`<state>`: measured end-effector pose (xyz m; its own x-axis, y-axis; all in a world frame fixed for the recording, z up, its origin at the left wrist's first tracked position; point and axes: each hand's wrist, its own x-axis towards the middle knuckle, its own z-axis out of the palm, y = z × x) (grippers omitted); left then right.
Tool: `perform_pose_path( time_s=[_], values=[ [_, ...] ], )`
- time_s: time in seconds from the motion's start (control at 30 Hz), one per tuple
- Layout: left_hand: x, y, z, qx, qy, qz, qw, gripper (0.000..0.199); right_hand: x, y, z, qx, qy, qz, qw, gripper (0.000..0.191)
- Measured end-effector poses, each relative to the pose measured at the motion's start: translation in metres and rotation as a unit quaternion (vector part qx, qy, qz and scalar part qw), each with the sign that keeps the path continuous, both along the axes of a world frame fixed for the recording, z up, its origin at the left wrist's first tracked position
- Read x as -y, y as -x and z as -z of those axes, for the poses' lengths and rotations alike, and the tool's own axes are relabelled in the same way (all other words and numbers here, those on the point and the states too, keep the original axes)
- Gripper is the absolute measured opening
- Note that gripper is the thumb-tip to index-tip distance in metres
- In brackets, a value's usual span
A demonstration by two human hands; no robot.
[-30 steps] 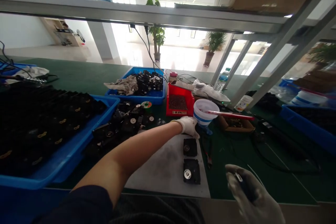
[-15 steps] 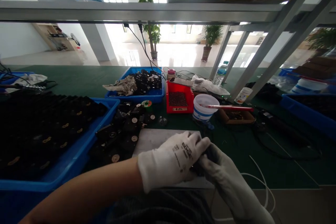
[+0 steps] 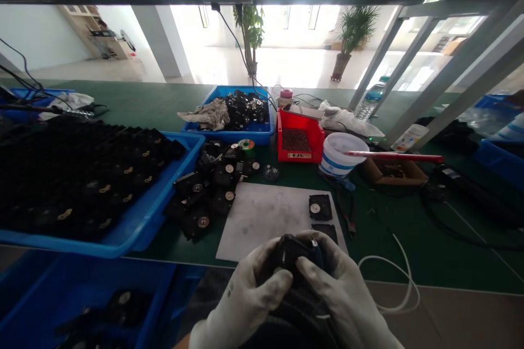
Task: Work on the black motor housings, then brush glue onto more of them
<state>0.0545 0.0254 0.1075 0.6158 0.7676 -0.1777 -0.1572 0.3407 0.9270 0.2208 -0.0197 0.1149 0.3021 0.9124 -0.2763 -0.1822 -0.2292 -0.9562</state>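
A small black part (image 3: pixel 290 251) is held between both gloved hands, in front of the mat's near edge. My left hand (image 3: pixel 257 283) grips it from the left, with the thumb on its near side. From the right, my right hand (image 3: pixel 331 275) closes round the same part, its thumb also in front. Two square black pieces lie on the right of the pale mat (image 3: pixel 262 212); the farther one (image 3: pixel 320 208) shows a round metal disc, and the nearer one (image 3: pixel 325 232) is partly hidden by my right hand.
Black parts fill a large blue tray (image 3: pixel 164 218) at left, with more parts piled (image 3: pixel 223 174) beside the mat. Behind stand a blue tray (image 3: pixel 245 136), red bin (image 3: pixel 301 155) and white tub (image 3: pixel 338 166). Pliers (image 3: pixel 351 223) and a white cable (image 3: pixel 403 305) lie right.
My hands have moved nearer to my body and turned, and the black part now shows between them. The two square pieces on the mat have come into view. The camera view has tilted down.
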Motion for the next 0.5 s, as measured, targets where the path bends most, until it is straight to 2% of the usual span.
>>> perform_pose_path(
  time_s=[0.23, 0.33, 0.5],
  values=[
    [-0.002, 0.009, -0.006, -0.032, -0.081, 0.005, 0.996, 0.044, -0.003, -0.003, -0.013, 0.019, 0.025, -0.018, 0.999, 0.040],
    [-0.004, 0.007, -0.006, -0.075, -0.105, -0.010, 0.992, 0.044, -0.003, -0.005, -0.014, 0.054, 0.009, -0.022, 0.998, 0.035],
    [-0.007, 0.006, -0.007, -0.072, -0.073, 0.016, 0.995, 0.051, 0.000, -0.008, -0.008, 0.056, -0.013, -0.029, 0.998, 0.034]
  ],
)
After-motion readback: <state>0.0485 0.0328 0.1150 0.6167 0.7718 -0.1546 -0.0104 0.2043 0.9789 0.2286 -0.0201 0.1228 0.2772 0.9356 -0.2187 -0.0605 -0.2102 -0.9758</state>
